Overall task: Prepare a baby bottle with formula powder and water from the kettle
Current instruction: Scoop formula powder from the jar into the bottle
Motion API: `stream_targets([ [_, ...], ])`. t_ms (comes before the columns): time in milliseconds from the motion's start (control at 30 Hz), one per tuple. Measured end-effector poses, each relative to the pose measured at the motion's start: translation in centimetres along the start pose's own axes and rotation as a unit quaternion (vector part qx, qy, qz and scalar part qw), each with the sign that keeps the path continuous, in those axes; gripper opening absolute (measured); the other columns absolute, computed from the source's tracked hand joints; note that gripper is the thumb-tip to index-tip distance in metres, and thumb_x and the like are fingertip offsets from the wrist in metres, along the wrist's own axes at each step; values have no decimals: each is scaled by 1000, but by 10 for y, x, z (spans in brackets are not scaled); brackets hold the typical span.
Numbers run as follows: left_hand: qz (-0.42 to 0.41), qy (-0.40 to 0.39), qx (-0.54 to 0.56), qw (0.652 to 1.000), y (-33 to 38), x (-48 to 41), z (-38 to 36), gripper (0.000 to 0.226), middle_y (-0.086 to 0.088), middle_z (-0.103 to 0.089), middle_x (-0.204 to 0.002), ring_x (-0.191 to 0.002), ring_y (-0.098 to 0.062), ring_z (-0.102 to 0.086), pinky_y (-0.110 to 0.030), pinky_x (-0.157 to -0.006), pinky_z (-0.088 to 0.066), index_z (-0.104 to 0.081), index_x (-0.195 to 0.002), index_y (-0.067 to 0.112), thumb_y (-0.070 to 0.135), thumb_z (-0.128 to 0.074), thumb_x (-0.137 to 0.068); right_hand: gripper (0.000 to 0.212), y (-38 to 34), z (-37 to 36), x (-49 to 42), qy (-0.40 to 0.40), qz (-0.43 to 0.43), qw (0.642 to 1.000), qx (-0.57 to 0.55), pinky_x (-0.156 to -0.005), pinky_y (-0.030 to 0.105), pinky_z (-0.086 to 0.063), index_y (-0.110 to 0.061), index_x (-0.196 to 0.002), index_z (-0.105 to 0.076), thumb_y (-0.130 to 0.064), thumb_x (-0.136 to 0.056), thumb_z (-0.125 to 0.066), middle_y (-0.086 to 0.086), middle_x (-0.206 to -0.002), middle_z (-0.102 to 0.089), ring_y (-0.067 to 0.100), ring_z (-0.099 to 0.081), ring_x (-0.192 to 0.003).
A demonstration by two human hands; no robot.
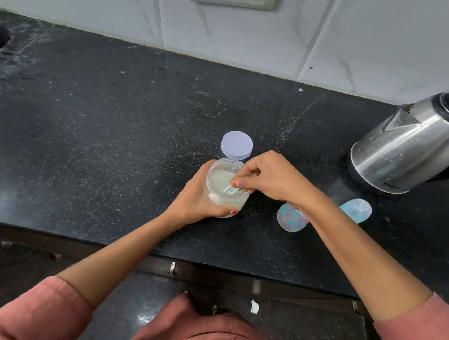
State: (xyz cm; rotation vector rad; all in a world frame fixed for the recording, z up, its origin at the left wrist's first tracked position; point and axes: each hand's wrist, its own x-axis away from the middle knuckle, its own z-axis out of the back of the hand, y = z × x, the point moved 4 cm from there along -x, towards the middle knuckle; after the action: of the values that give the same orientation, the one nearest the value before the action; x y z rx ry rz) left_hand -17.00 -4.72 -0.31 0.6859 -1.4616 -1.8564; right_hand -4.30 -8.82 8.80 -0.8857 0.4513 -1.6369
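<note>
Jar [221,177] of powder clasped in left grip [198,197] | right grip [269,177] pinches spoon [233,190] inside | kettle [414,145] label unreadable

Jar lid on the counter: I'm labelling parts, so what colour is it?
The lid is plain pale lavender; head view shows it.

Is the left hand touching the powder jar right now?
Touching. The head view shows the left hand wrapped round the powder jar, thumb across its near side.

Standing lidless, clear formula jar [238,203] holding white powder and pale scoop [230,189]; lying just behind, white lid [236,145]; sitting to the right, printed baby bottle [289,218], blue cap [356,210], steel kettle [411,148].
</note>
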Motion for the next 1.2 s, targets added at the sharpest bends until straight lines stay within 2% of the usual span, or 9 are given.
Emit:
stream_targets([
  [333, -9, -3, 1, 1000, 2, 0, 0, 77, 21, -53, -113, -104, 9, -52, -4, -81, -40, -38, -111, 47, 39, -78, -45, 10, -10, -5, -9, -26, 5, 999, 18, -54, 4, -39, -5, -86, -72, -12, -82, -66, -3, -58, -60, -7, -52, -45],
  [400, -7, -5, 2, 1000, 2, 1, 0, 76, 21, -54, -112, -103, 11, -52, -4, -79, -40, -38, -110, 47, 39, -77, -46, 12, -12, -5, -10, -32, 3, 999, 22, -53, 3, -40, -2, -89, -71, -10, -82, -66, 1, -65, -65, -3, -54, -48],
  [500, 2, -5, 2, 1000, 0, 0, 1, 77, 21, -54, -112, -103, 10, -53, -5, -79, -41, -37, -110, 48, 40, -78, -45, 14, -14, -7, -12, -47, 1, 998, 33, -54, 6, -42, 0, -91, -71, -9, -82, -66, 16, -85, -71, 3, -53, -56],
  [567, 6, -6, -1, 1000, 0, 0, 0, 79, 20, -54, -112, -102, 9, -53, -6, -80, -42, -37, -111, 48, 41, -78, -45, 15, -15, -8, -14, -56, 0, 998, 30, -54, 6, -42, 1, -92, -71, -9, -82, -66, 20, -89, -70, 3, -53, -57],
  [667, 6, -7, 0, 1000, 0, 0, 0, 78, 20, -54, -112, -102, 10, -53, -6, -81, -42, -37, -111, 48, 41, -78, -45, 15, -13, -8, -17, -62, -7, 998, 19, -59, 10, -44, 1, -92, -70, -9, -82, -66, 18, -84, -69, 3, -53, -57],
  [733, 5, -7, 1, 1000, 1, 0, 1, 78, 20, -54, -112, -101, 10, -52, -6, -81, -42, -37, -111, 47, 41, -77, -45, 14, -12, -8, -18, -63, -14, 998, 12, -64, 16, -44, -1, -90, -71, -11, -82, -66, 9, -72, -66, 0, -55, -53],
  [833, 8, -6, 4, 1000, 0, 0, 1, 78, 19, -54, -112, -102, 9, -53, -7, -81, -42, -38, -111, 46, 40, -78, -44, 14, -11, -8, -18, -62, -20, 998, 1, -59, 12, -43, -3, -90, -71, -13, -82, -66, 0, -64, -62, -7, -54, -46],
  [1067, -9, -8, 12, 1000, 6, 1, 0, 74, 21, -53, -110, -100, 15, -51, -3, -78, -39, -39, -109, 43, 36, -76, -46, 12, -3, -5, -15, -8, -48, 998, -47, -64, 18, -44, -1, -85, -71, -12, -82, -67, 1, -60, -61, 1, -54, -52],
  [1200, -8, -4, 16, 1000, 6, 2, 0, 75, 23, -52, -110, -101, 16, -50, -1, -79, -38, -38, -109, 43, 36, -76, -45, 5, 13, -1, -10, 37, -73, 990, -115, -69, 17, -50, -4, -80, -71, -9, -81, -68, 2, -62, -63, -3, -56, -48],
])
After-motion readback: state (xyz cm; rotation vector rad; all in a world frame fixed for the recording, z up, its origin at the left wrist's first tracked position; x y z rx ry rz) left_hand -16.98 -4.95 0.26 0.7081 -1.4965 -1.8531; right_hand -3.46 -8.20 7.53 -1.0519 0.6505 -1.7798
